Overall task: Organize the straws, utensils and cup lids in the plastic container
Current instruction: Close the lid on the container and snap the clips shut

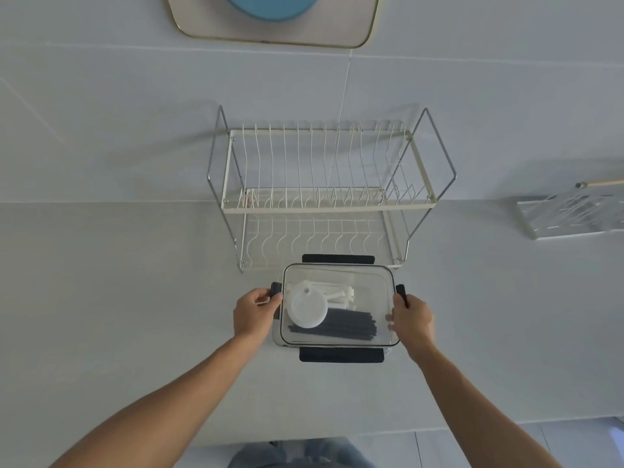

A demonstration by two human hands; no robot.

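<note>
A clear plastic container (371,285) with a clear lid and dark latch flaps stands on the white counter in front of the dish rack. Through the lid I see white cup lids (308,308) at the left, white utensils (339,293) behind them, and a bundle of dark straws (341,327) along the front. My left hand (254,312) grips the left side latch. My right hand (412,319) grips the right side latch, fingers curled on the container's edge.
A two-tier white wire dish rack (327,201) stands just behind the container against the tiled wall. A clear tray (570,217) with a wooden-handled item lies at the far right. The counter's front edge runs near the bottom.
</note>
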